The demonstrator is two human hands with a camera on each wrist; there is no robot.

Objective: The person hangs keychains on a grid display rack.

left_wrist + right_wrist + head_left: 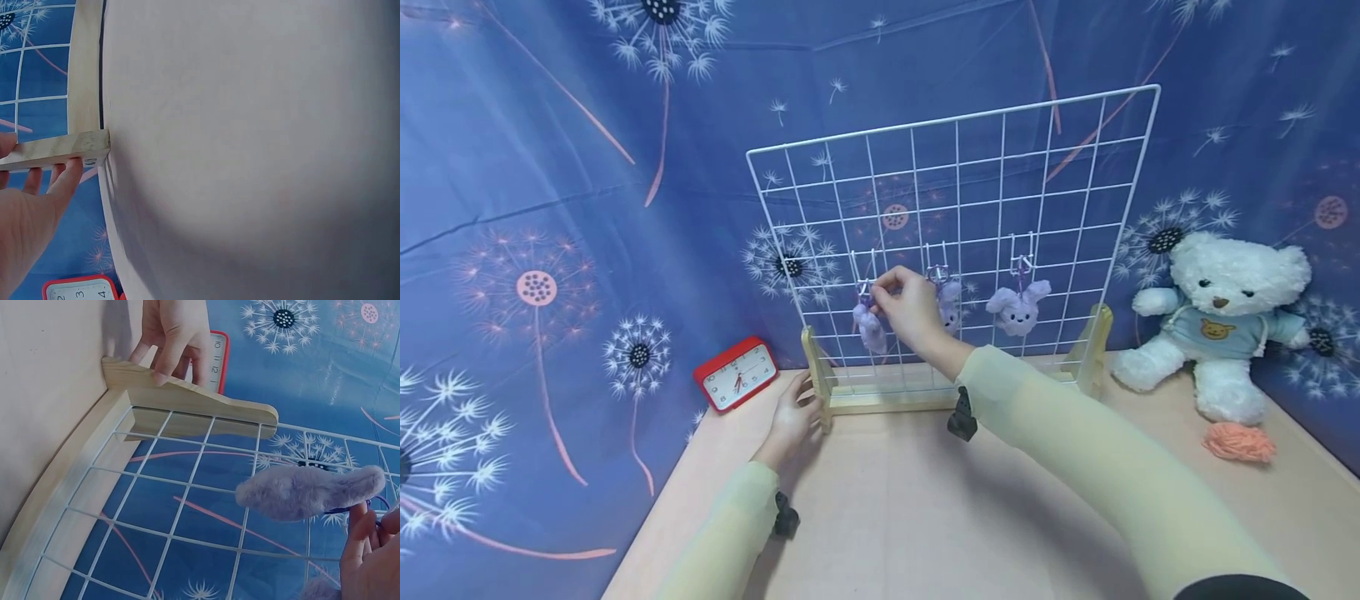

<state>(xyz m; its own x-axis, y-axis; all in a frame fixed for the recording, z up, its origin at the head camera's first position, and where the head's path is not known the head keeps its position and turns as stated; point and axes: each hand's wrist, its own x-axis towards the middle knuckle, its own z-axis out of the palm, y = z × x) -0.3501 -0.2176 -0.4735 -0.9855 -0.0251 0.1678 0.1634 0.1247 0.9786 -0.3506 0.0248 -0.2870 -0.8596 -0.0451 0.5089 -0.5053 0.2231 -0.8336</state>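
A white wire grid rack point(957, 208) stands upright in a wooden base. Three lilac plush keychains hang from its hooks: a left one point(870, 331), a middle one point(950, 315) partly hidden by the hand, and a right one point(1018, 312) with a bunny face and long ears. My right hand point(913, 312) pinches the purple strap and ring end of the left plush keychain, close to its hook; the right wrist view shows the plush body point(294, 494) beside the fingertips. My left hand point(793, 421) grips the wooden side foot point(56, 150), thumb on one face and fingers on the other.
A red alarm clock point(737, 375) lies near my left hand. To the right of the rack sits a white teddy bear point(1221, 321) in a blue shirt, with a coral yarn bundle point(1240, 442) before it. Behind everything hangs a blue dandelion-patterned cloth point(700, 167).
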